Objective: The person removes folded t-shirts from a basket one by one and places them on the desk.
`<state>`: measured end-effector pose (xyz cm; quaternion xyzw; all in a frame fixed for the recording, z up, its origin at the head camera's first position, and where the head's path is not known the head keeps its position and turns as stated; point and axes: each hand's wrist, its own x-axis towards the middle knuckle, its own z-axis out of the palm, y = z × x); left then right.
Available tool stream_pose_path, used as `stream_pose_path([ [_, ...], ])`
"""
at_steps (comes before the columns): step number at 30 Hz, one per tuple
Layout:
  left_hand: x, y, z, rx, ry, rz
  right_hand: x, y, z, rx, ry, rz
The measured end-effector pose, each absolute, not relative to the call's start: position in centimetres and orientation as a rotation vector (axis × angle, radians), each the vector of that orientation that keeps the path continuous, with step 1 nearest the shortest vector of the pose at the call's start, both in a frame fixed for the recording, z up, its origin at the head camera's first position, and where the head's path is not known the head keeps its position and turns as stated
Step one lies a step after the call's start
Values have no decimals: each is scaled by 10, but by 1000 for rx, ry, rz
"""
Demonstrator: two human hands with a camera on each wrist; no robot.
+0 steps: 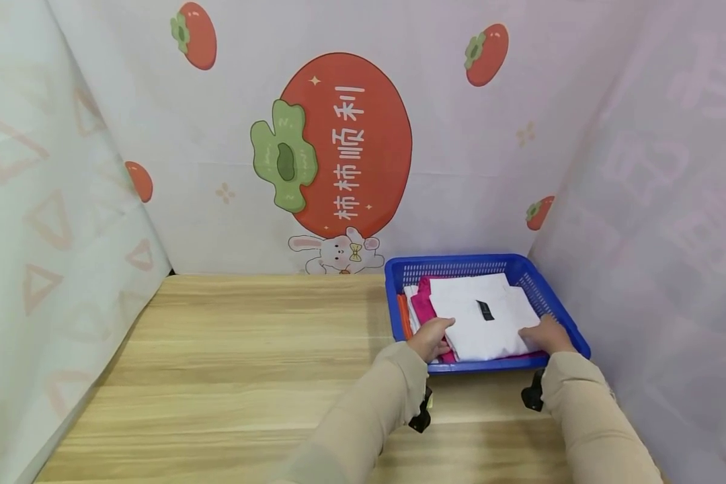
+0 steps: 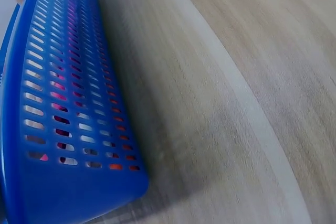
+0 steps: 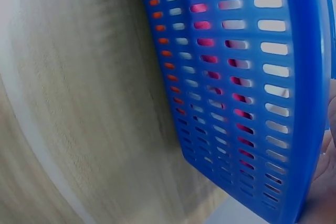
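In the head view a folded white T-shirt (image 1: 480, 336) with a dark neck label lies on top of a stack of folded clothes in a blue plastic basket (image 1: 393, 289). My left hand (image 1: 431, 338) grips its near left edge, thumb on top and fingers lower at the side. At the right edge my right hand (image 1: 550, 334) holds the shirt, its thumb on the cloth and its other fingers mostly hidden. Beneath show a magenta garment (image 1: 422, 302), another white one and an orange one (image 1: 404, 316). The right wrist view catches some fingers (image 3: 326, 156) past the basket rim.
The basket stands at the back right of a wooden table (image 1: 248, 370), close to the right fabric wall (image 1: 671, 255). A printed cloth backdrop (image 1: 218, 134) rises behind, and another fabric wall (image 1: 54, 235) runs along the left. Slotted basket sides fill much of both wrist views.
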<state>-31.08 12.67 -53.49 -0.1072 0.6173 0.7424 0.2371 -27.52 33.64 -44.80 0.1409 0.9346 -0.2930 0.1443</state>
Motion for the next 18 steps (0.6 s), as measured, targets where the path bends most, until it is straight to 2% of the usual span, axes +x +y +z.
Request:
stream_pose_path([
  [3, -318, 133, -546, -359, 1679, 2024, -276, 336, -450, 414, 2714, -966],
  [8, -352, 160, -614, -231, 1799, 1986, -280, 337, -452, 404, 2740, -1128],
  [12, -357, 172, -627, -51, 1855, 2004, -284, 340, -451, 416, 2729, -1228],
  [18, -353, 180, -630, -38, 1923, 2033, -288, 342, -449, 352, 2626, -1307],
])
